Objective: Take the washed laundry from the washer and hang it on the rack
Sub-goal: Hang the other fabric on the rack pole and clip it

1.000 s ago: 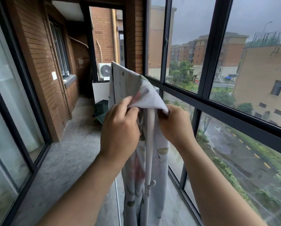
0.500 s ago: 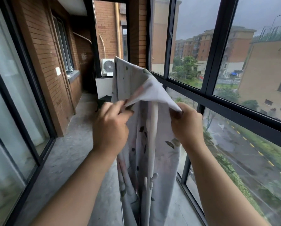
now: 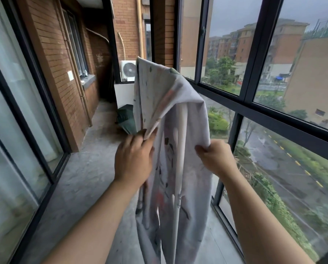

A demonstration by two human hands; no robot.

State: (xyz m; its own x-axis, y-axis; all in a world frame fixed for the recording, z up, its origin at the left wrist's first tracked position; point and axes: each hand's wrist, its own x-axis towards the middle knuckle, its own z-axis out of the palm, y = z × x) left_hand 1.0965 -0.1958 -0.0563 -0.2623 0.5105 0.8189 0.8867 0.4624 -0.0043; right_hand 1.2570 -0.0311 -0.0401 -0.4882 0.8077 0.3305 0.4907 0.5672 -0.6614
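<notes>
A white cloth with a leaf and flower print (image 3: 159,92) hangs draped over the top of a white drying rack; one rack pole (image 3: 180,149) shows through the fabric below. My left hand (image 3: 133,159) pinches the cloth's near left edge between thumb and fingers. My right hand (image 3: 215,156) grips the cloth's right edge in curled fingers. Both hands are at about the same height, with the cloth spread between them. The lower part of the cloth hangs down toward the floor. The washer is out of view.
I stand on a narrow glazed balcony with a concrete floor (image 3: 87,178). Black-framed windows (image 3: 254,103) run close along the right; sliding glass doors (image 3: 16,111) and a brick wall (image 3: 60,63) line the left. A dark green object (image 3: 126,119) lies on the floor behind the rack.
Both hands have moved down and apart along the cloth's edges, spreading the fabric wider over the rack. The view has shifted slightly.
</notes>
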